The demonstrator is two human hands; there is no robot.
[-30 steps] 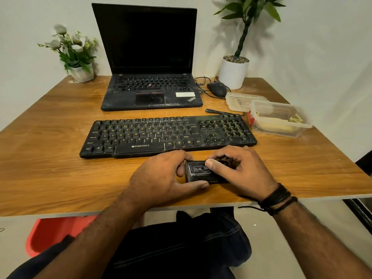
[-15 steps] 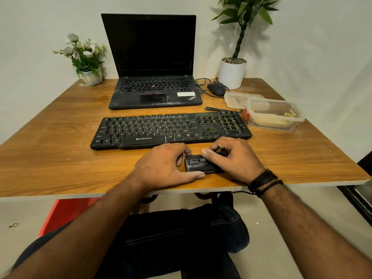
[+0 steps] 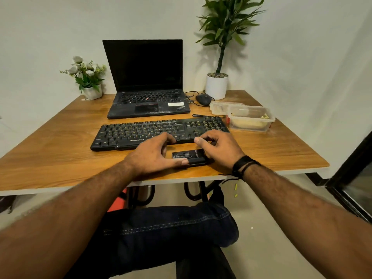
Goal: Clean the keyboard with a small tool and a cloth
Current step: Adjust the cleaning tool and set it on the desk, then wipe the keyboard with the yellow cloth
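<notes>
a wooden table seen from the head camera. centre: the black keyboard, lying flat and crosswise. at 6 o'clock from it, near the table's front edge, lies a small black case — judged to hold the small cleaning tool, though its contents cannot be read. the left hand rests at the case's 9 o'clock side, thumb laid along its near edge, fingers loosely curved over the keyboard's front rim; it touches the case but does not grip it. the right hand sits at the case's 3 o'clock side, fingers curled; whether it pinches the case's right end cannot be told. at 12 o'clock from the keyboard stands an open laptop, screen dark; at 2 o'clock, a clear plastic tub; a mouse farther back. no cloth is identifiable.

step in hand — opening or readying the case; the keys look untouched. the next move calls for steadying the case with one hand and drawing out the tool with the other.
</notes>
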